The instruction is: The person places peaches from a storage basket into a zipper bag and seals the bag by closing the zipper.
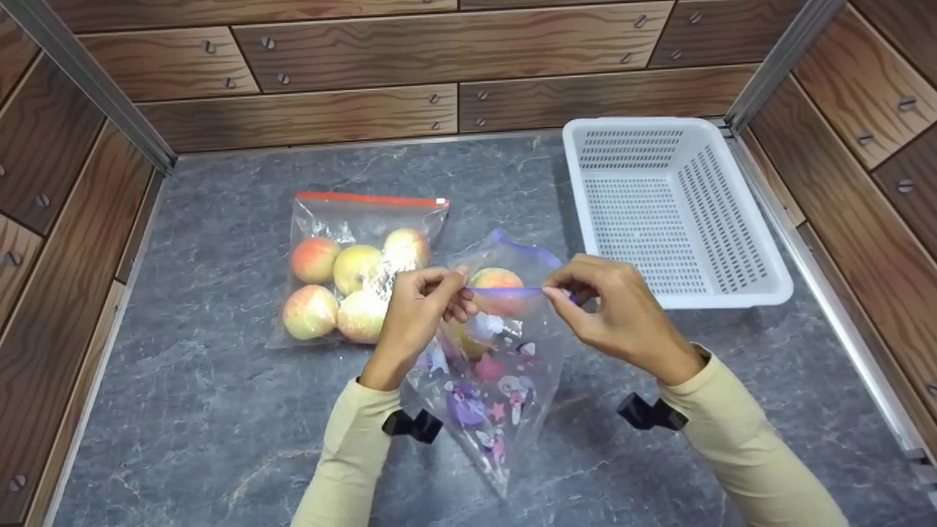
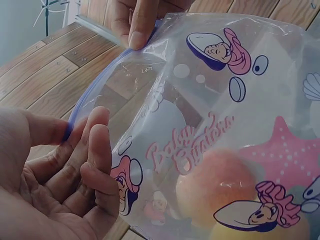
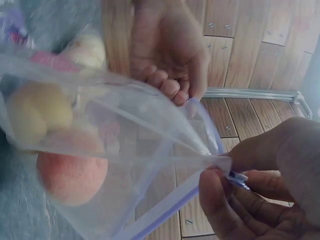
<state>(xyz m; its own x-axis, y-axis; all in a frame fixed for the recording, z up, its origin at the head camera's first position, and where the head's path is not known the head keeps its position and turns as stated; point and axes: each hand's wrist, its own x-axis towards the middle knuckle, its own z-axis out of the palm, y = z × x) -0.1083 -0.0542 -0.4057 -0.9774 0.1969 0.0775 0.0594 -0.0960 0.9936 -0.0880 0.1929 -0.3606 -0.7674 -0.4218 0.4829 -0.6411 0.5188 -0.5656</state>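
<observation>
A clear zip bag [image 1: 538, 380] with a purple rim and cartoon prints hangs between both hands, its mouth open. My left hand [image 1: 413, 311] pinches the rim on the left between thumb and fingers. On the other side my right hand [image 1: 618, 311] pinches the rim's right end; the right wrist view shows a small slider [image 3: 237, 179] at those fingers. Inside the bag are a reddish peach [image 3: 72, 172] and a yellow one [image 3: 37, 112]. The pink starfish print [image 2: 285, 155] and lettering show in the left wrist view.
Left of the hands, a clear bag with a red zip [image 1: 366, 197] lies on the grey marbled surface [image 1: 219, 410] with several peaches [image 1: 311, 311] inside. A white perforated basket [image 1: 754, 219] stands at the back right. Wood-patterned walls [image 1: 454, 51] enclose the surface.
</observation>
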